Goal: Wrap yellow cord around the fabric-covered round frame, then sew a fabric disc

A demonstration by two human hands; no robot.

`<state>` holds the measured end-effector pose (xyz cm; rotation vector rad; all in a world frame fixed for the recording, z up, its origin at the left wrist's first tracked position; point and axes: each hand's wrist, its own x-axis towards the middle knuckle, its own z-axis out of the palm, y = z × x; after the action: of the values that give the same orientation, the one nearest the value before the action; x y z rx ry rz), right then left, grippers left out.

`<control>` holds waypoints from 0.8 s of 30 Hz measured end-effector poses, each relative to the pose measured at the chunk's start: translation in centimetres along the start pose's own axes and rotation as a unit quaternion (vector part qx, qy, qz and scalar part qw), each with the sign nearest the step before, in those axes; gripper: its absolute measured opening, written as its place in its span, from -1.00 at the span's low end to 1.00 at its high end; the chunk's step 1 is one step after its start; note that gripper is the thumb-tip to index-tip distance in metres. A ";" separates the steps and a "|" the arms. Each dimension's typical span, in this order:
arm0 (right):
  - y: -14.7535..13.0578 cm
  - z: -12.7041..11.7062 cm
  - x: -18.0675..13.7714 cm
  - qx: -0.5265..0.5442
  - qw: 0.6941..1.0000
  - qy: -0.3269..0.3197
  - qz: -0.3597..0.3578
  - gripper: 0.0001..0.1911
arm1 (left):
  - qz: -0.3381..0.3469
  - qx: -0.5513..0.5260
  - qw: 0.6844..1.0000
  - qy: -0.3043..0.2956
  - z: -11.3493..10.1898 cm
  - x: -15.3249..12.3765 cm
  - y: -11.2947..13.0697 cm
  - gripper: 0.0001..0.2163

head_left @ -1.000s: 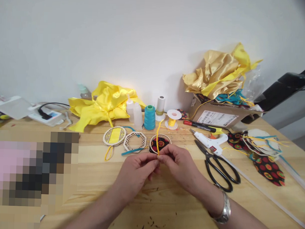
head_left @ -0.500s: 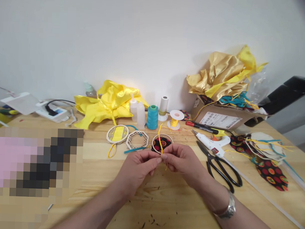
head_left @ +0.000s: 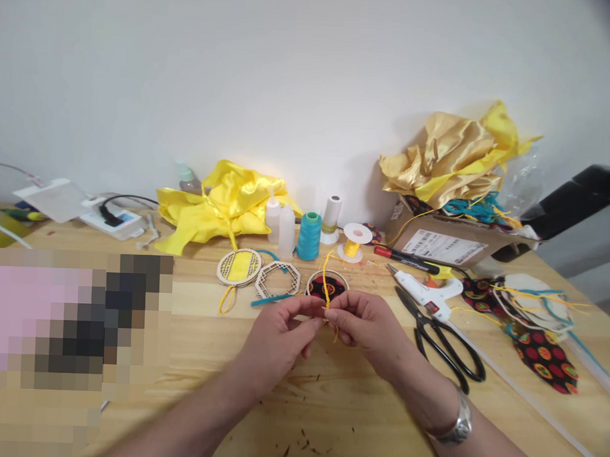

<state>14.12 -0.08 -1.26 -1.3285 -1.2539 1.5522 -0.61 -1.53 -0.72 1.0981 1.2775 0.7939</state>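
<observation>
Two hands are seen from the head camera meeting over the wooden table [head_left: 329, 402]: the left hand [head_left: 281, 337] and the right hand [head_left: 369, 327] are each closed in a thumb-and-forefinger pinch on the yellow cord [head_left: 326, 282]. The cord is held between them just above the tabletop, its upper end rising in front of the round wooden frame [head_left: 339, 283] lined with black patterned fabric. Left of that frame an octagonal frame [head_left: 278, 279] and a yellow-filled frame [head_left: 239, 266] are laid, a teal spool [head_left: 309, 235] is stood behind, and black scissors [head_left: 446, 343] and a white glue gun [head_left: 425, 289] are set to the right
</observation>
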 end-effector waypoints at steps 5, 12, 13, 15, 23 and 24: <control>0.0 0.1 -0.1 -0.068 0.997 0.026 -0.031 -0.91 | -0.019 -0.006 1.000 -0.023 -0.1 -0.2 -0.3 -0.59; 0.2 0.3 -0.3 -0.122 0.991 0.024 -0.055 -0.91 | 0.043 0.001 0.997 -0.067 0.1 -0.1 0.4 -0.80; 0.3 0.3 -0.3 -0.125 0.990 0.021 -0.060 -0.92 | 0.047 0.010 0.997 -0.056 0.1 -0.1 0.6 -0.83; 0.3 0.2 -0.3 -0.128 0.989 0.022 -0.072 -0.92 | 0.050 0.017 0.998 -0.037 0.1 -0.1 0.7 -0.85; 0.1 0.0 -0.1 -0.089 0.994 0.020 -0.057 -0.90 | 0.038 0.001 0.999 -0.034 -0.3 0.3 0.0 -0.88; 0.1 -0.1 -0.1 -0.074 0.996 0.017 -0.048 -0.89 | 0.035 -0.012 0.999 -0.037 -0.3 0.4 -0.1 -0.89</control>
<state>14.21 -0.19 -1.29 -1.3598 -1.4121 1.3876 -0.84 -1.14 -0.95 1.1485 1.1699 0.8113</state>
